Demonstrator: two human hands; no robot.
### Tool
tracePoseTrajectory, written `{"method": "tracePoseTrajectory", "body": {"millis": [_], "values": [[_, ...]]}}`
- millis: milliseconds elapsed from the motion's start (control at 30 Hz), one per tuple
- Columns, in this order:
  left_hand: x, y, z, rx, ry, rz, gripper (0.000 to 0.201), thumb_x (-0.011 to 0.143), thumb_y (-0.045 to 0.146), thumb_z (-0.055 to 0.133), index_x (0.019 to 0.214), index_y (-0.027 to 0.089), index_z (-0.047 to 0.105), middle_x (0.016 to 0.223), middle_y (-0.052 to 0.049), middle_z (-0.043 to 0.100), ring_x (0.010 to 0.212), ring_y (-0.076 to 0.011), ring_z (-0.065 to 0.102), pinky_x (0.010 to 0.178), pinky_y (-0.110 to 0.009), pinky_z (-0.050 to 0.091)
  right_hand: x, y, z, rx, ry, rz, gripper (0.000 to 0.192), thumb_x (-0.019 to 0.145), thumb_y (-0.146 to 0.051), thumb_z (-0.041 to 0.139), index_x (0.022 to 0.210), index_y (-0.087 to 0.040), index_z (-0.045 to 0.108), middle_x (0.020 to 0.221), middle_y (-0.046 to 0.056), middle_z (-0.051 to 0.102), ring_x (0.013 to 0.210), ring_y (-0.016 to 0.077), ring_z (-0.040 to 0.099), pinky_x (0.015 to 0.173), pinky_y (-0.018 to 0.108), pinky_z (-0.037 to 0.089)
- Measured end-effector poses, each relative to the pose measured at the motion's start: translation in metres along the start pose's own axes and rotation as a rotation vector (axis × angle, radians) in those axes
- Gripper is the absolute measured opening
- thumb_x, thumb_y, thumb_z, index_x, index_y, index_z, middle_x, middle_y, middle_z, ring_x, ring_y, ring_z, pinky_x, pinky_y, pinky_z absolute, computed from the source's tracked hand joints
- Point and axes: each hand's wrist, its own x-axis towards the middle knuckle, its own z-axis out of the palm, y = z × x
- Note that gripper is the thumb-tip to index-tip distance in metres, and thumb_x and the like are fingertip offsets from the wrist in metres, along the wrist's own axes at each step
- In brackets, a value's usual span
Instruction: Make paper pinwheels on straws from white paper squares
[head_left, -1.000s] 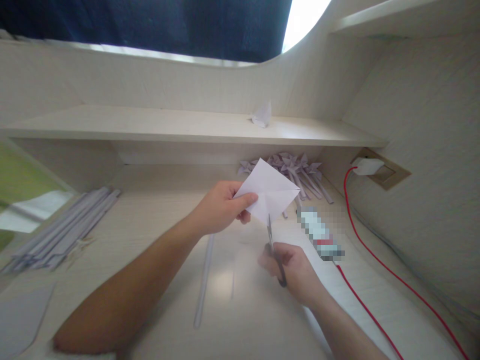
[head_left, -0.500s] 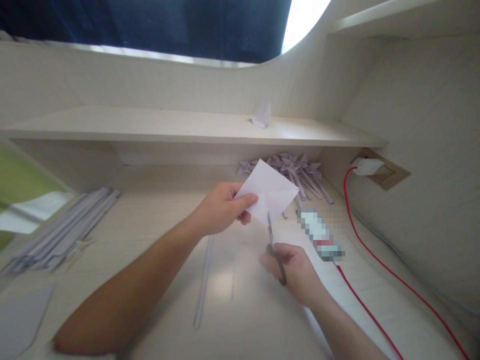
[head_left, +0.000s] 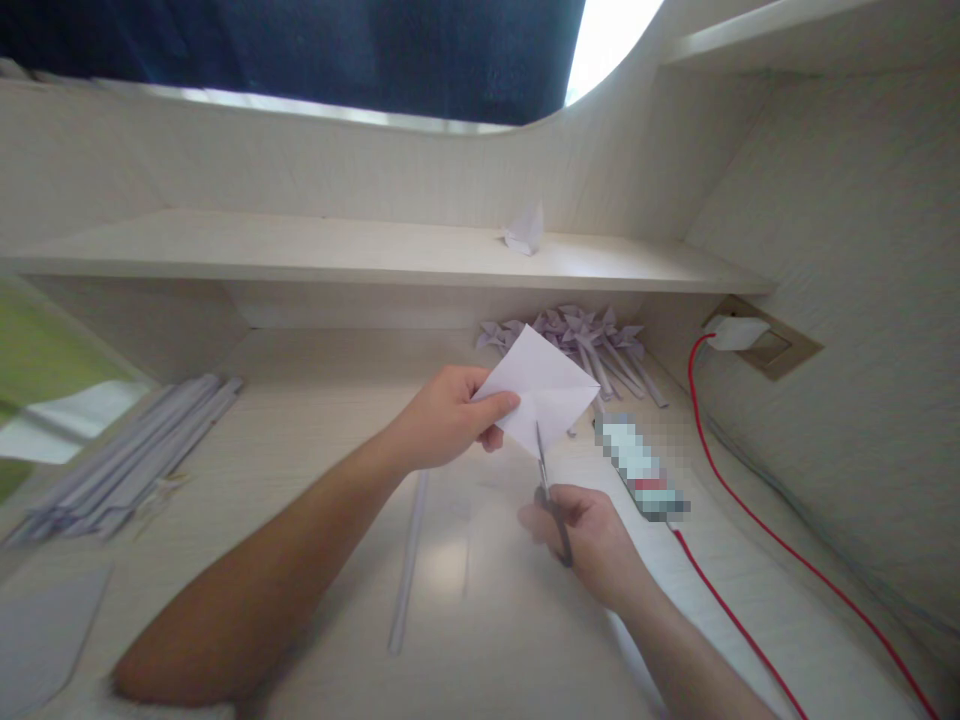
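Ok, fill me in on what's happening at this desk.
A person is cutting paper. The left hand pinches a folded white paper square above the desk, and the right hand works scissors whose blades meet its lower edge. Paper pinwheels lie behind, rolled paper sticks at the left, and a red cable runs along the right.

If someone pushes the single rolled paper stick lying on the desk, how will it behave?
The paper stick looks thin and round, so it would probably roll sideways easily. Being rolled paper, it likely weighs little and may bend or crease if pressed. It lies free on the desk, between the forearms, touching nothing else.
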Motion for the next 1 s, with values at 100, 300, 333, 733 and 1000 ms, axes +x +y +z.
{"method": "tracePoseTrajectory", "body": {"millis": [100, 300, 333, 733, 1000], "values": [[-0.0001, -0.0005, 0.0010, -0.007, -0.003, 0.003, 0.032, 0.093, 0.037, 0.062, 0.071, 0.015, 0.070, 0.058, -0.002, 0.068, 0.051, -0.0124, 0.059, 0.048, -0.022, 0.038, 0.0001, 0.0005, -0.0002, -0.001, 0.006, -0.004, 0.045, 0.072, -0.048, 0.083, 0.055, -0.021, 0.052, 0.053, -0.006, 0.040, 0.053, 0.0112, 0.031, 0.052, 0.029, 0.023], [0.0004, -0.0024, 0.0007, -0.020, -0.006, 0.008, 0.031, 0.094, 0.038, 0.062, 0.075, 0.015, 0.071, 0.059, -0.001, 0.067, 0.052, -0.0116, 0.058, 0.050, -0.022, 0.040, 0.0005, -0.0005, -0.0015, -0.002, 0.009, -0.009, 0.046, 0.073, -0.049, 0.081, 0.053, -0.021, 0.051, 0.052, -0.006, 0.041, 0.052, 0.0112, 0.031, 0.052, 0.029, 0.024], [0.0006, -0.0023, 0.0008, -0.025, -0.007, 0.006, 0.031, 0.094, 0.038, 0.063, 0.075, 0.015, 0.071, 0.059, -0.001, 0.067, 0.052, -0.0116, 0.058, 0.050, -0.022, 0.040, 0.0003, -0.0008, -0.0014, 0.000, 0.009, -0.008, 0.046, 0.073, -0.049, 0.081, 0.053, -0.021, 0.051, 0.052, -0.006, 0.041, 0.052, 0.0111, 0.031, 0.052, 0.029, 0.024], [0.0044, -0.0078, 0.0013, -0.057, -0.020, -0.017, 0.027, 0.087, 0.037, 0.068, 0.075, 0.013, 0.073, 0.064, -0.002, 0.068, 0.058, -0.0129, 0.061, 0.053, -0.022, 0.046, 0.0001, -0.0004, -0.0015, -0.006, 0.013, 0.011, 0.043, 0.075, -0.049, 0.079, 0.056, -0.021, 0.053, 0.053, -0.005, 0.042, 0.052, 0.0105, 0.031, 0.051, 0.029, 0.022], [0.0038, -0.0075, 0.0025, -0.035, -0.049, -0.025, 0.027, 0.086, 0.037, 0.068, 0.077, 0.013, 0.075, 0.070, -0.004, 0.071, 0.062, -0.0150, 0.064, 0.059, -0.025, 0.052, 0.0006, 0.0000, 0.0000, -0.022, 0.031, 0.003, 0.043, 0.075, -0.049, 0.077, 0.055, -0.021, 0.051, 0.054, -0.005, 0.041, 0.053, 0.0111, 0.031, 0.052, 0.029, 0.022]]}}
